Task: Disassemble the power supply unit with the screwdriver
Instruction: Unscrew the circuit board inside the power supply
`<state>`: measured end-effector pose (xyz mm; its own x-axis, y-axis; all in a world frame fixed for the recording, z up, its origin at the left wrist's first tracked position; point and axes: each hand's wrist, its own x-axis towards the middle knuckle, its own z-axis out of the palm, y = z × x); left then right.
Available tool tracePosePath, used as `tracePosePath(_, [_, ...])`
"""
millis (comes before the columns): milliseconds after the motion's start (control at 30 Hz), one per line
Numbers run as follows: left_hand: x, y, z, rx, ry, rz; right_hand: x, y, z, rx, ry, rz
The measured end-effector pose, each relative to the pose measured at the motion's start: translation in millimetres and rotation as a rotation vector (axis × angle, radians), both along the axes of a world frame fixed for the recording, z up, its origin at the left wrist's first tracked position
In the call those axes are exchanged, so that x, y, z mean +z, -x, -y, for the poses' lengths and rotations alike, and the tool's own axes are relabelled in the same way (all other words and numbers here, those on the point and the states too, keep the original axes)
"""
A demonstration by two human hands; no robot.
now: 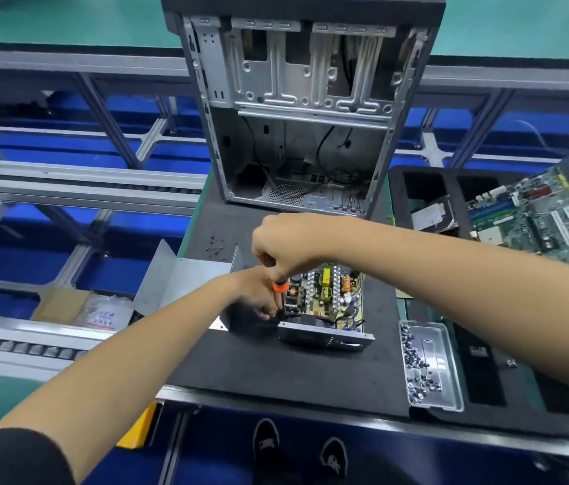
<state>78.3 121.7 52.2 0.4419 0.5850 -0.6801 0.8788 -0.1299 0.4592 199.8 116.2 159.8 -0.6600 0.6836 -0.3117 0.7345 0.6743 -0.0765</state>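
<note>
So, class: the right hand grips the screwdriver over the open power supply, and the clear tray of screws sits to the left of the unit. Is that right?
Not quite. The head view shows the clear tray of screws to the right of the power supply, not the left. The rest stands: the right hand grips the screwdriver over the open unit.

My right hand (pixel 285 245) covers most of the screwdriver (pixel 280 287), so only its orange collar and a bit of black grip show, and the tip is lost in shadow by my left hand (pixel 258 297). The motherboard (pixel 542 218) runs off the right edge. The screws in the clear tray (pixel 451 372) are too small to tell apart.
</note>
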Motion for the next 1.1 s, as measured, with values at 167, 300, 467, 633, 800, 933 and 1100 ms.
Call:
tracePosePath(167, [-9.5,2.5,-2.6,-0.139,-0.04,-0.028,-5.4,-5.7,-4.4,-0.017,-0.014,-0.008])
tracePosePath(300, [-19.2,6.2,-1.6,-0.188,-0.09,0.019,-14.2,-9.5,-5.8,-0.006,-0.014,-0.025])
tracePosePath(467, [-32.0,12.4,-2.6,-0.084,0.046,0.092,-24.2,-10.7,-10.0,-0.001,0.014,-0.018])
tracePosePath(633, [-52.0,14.4,7.8,0.114,-0.014,0.169,-28.5,-6.0,-14.9,-0.018,0.014,-0.034])
tracePosePath(800, [-58.4,16.3,14.5,0.05,-0.179,0.165,-34.2,-4.0,-17.8,-0.052,0.014,-0.032])
tracePosePath(933, [-62.8,18.5,23.8,0.055,-0.269,0.19,-36.5,-4.2,-19.5,-0.055,0.003,-0.052])
tracePosePath(1100, [-73.9,24.2,41.4,0.184,-0.326,0.341,-37.0,-3.2,-23.4,-0.046,0.02,-0.036])
